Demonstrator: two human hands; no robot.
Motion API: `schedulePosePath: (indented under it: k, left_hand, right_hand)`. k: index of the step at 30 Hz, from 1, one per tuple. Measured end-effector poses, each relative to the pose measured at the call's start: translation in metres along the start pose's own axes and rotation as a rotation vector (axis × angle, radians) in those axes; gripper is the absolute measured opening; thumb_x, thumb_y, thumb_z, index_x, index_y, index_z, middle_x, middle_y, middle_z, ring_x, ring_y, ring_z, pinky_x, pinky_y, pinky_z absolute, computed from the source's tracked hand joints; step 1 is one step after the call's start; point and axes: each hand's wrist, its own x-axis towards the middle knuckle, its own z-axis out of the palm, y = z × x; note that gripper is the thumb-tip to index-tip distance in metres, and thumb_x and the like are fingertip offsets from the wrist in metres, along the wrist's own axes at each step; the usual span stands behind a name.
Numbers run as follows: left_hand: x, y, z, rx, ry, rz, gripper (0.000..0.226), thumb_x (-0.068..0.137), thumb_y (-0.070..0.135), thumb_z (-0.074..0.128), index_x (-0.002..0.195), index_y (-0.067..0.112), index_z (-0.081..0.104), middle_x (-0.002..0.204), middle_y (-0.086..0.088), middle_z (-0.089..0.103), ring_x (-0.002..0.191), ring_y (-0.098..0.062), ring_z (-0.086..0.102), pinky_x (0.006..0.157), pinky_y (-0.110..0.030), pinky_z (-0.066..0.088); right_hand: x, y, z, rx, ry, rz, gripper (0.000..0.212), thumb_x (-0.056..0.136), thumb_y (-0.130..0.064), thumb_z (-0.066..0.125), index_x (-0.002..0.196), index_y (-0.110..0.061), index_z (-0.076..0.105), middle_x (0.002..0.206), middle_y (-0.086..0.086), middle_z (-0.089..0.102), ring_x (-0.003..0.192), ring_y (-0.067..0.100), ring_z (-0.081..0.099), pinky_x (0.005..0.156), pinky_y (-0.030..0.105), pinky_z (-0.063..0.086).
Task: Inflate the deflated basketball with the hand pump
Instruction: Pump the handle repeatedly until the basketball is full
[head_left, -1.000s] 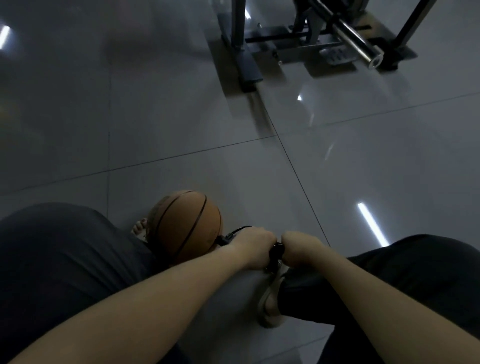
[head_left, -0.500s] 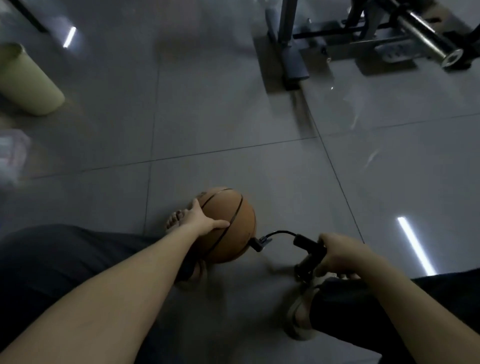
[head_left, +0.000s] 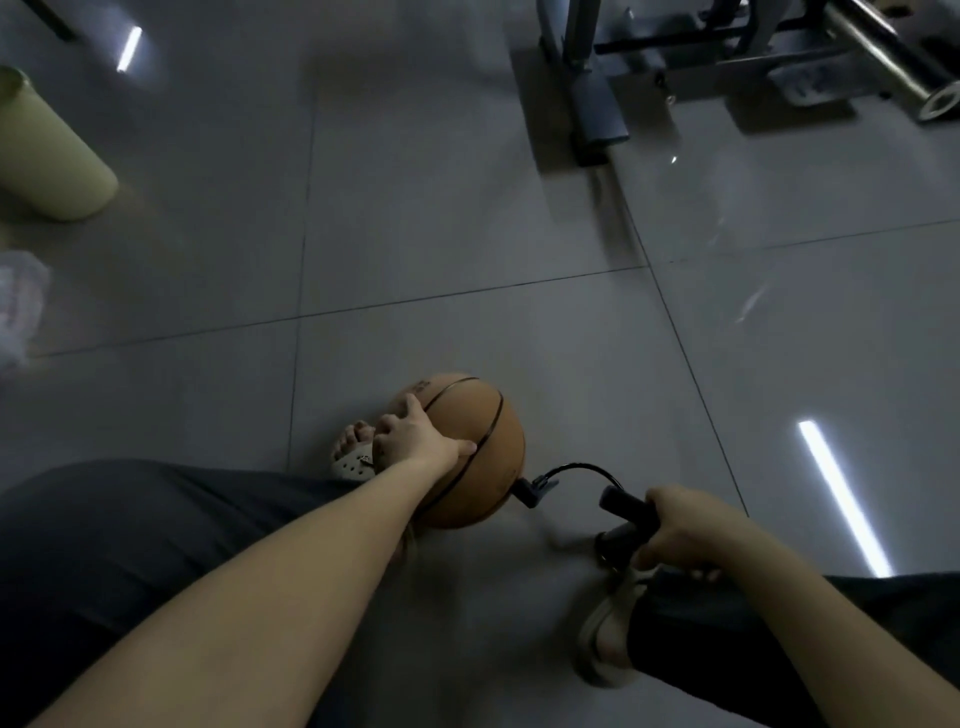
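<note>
- Orange basketball (head_left: 467, 457) rests on the grey tiled floor (head_left: 467, 234), near centre, beside a sandalled foot (head_left: 353, 452).
- Left hand (head_left: 410, 436) lies spread, palm down, on the ball's left side.
- Right hand (head_left: 675, 530) is wrapped closed around the black hand pump (head_left: 623, 512); its hose (head_left: 576, 470) curves left to the ball.

Dim room. Glossy grey tiled floor (head_left: 467, 208) with thin dark grout lines, bright strip-light reflections top left and lower right. Grey steel gym equipment frame (head_left: 587, 78) stands top right, its flat foot on the tiles; a chrome barbell sleeve (head_left: 893, 67) angles out beside it. Pale yellow-green cylindrical bin (head_left: 47, 156) lies tilted at left edge, crumpled clear plastic bag (head_left: 18, 296) below it.
</note>
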Motion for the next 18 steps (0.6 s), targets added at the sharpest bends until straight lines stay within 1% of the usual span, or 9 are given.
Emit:
schedulePosePath:
  k: [3, 7, 10, 12, 14, 15, 16, 18]
  left_hand:
    - [0.0, 0.006, -0.012, 0.005, -0.058, -0.001, 0.129, 0.065, 0.065, 0.082, 0.159, 0.024, 0.003, 0.161, -0.02, 0.017, 0.143, -0.045, 0.025, 0.108, -0.056, 0.035]
    - [-0.005, 0.0, -0.023, 0.023, -0.101, 0.013, 0.131, 0.064, 0.069, 0.08, 0.16, 0.023, 0.002, 0.161, -0.021, 0.018, 0.144, -0.043, 0.026, 0.112, -0.054, 0.032]
    - [-0.011, -0.004, -0.019, 0.059, -0.096, 0.042, 0.132, 0.066, 0.072, 0.076, 0.16, 0.023, -0.002, 0.162, -0.022, 0.015, 0.144, -0.044, 0.025, 0.112, -0.054, 0.03]
    - [-0.018, -0.003, -0.017, 0.065, -0.086, 0.067, 0.127, 0.069, 0.071, 0.075, 0.16, 0.023, -0.001, 0.162, -0.022, 0.014, 0.145, -0.045, 0.022, 0.114, -0.054, 0.028]
    - [-0.026, -0.001, -0.017, 0.069, -0.078, 0.09, 0.123, 0.071, 0.068, 0.075, 0.16, 0.023, 0.002, 0.162, -0.021, 0.013, 0.145, -0.045, 0.021, 0.114, -0.054, 0.028]
    - [-0.029, 0.0, -0.016, 0.078, -0.077, 0.105, 0.124, 0.071, 0.066, 0.077, 0.16, 0.023, 0.002, 0.162, -0.021, 0.012, 0.146, -0.045, 0.021, 0.113, -0.055, 0.029]
    - [-0.03, 0.0, -0.015, 0.09, -0.075, 0.121, 0.125, 0.07, 0.065, 0.079, 0.159, 0.023, 0.002, 0.162, -0.02, 0.012, 0.146, -0.045, 0.02, 0.113, -0.055, 0.029]
    - [-0.032, 0.0, -0.011, 0.123, -0.069, 0.153, 0.127, 0.067, 0.063, 0.081, 0.159, 0.023, 0.003, 0.161, -0.02, 0.015, 0.145, -0.044, 0.022, 0.112, -0.055, 0.031]
  right_hand:
    - [-0.001, 0.0, 0.0, 0.018, 0.022, -0.009, 0.053, 0.064, -0.042, 0.081, 0.103, -0.023, 0.052, 0.09, 0.002, 0.063, 0.069, 0.018, 0.069, 0.057, 0.032, 0.06]
    - [-0.008, 0.006, 0.003, 0.033, 0.035, -0.018, 0.055, 0.06, -0.048, 0.081, 0.102, -0.024, 0.054, 0.094, 0.001, 0.062, 0.08, 0.017, 0.063, 0.071, 0.036, 0.058]
    - [-0.015, 0.002, 0.001, 0.089, 0.045, -0.027, 0.053, 0.064, -0.048, 0.08, 0.103, -0.02, 0.057, 0.093, 0.004, 0.065, 0.08, 0.019, 0.065, 0.074, 0.036, 0.059]
    - [-0.031, -0.006, -0.009, 0.1, 0.075, -0.045, 0.056, 0.067, -0.059, 0.077, 0.099, -0.016, 0.061, 0.088, 0.006, 0.068, 0.074, 0.019, 0.066, 0.067, 0.033, 0.055]
    - [-0.053, -0.013, -0.025, 0.148, 0.097, -0.04, 0.061, 0.07, -0.068, 0.07, 0.096, -0.013, 0.064, 0.082, 0.008, 0.07, 0.063, 0.019, 0.064, 0.057, 0.031, 0.052]
    - [-0.066, -0.016, -0.035, 0.164, 0.111, -0.033, 0.061, 0.074, -0.067, 0.068, 0.097, -0.011, 0.064, 0.078, 0.008, 0.069, 0.059, 0.019, 0.062, 0.053, 0.03, 0.05]
    - [-0.078, -0.019, -0.045, 0.171, 0.126, -0.022, 0.056, 0.079, -0.061, 0.067, 0.101, -0.009, 0.063, 0.076, 0.008, 0.067, 0.056, 0.019, 0.06, 0.05, 0.028, 0.049]
    - [-0.104, -0.023, -0.063, 0.181, 0.171, 0.0, 0.04, 0.088, -0.044, 0.064, 0.106, -0.009, 0.058, 0.072, 0.007, 0.066, 0.052, 0.017, 0.061, 0.046, 0.025, 0.048]
